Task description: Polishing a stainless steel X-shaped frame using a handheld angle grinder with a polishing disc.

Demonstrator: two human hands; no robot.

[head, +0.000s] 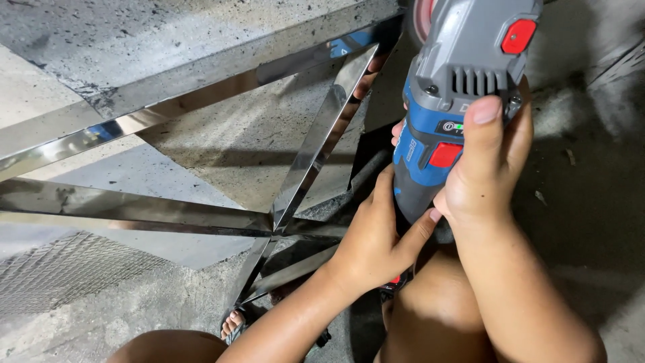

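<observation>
Both hands wrapped round a blue and grey cordless grinder (457, 87) at upper right: right hand (487, 175) closed on the body, thumb laid up beside the vents; left hand (376, 242) clasped low on the handle, thumb across it. Red disc (422, 19) at the top edge, just beside the polished steel frame (316, 144). Beneath the bars, grey concrete floor (248, 148); mesh panel (60, 265) lower left; bare toes (233, 324) near the frame's base
</observation>
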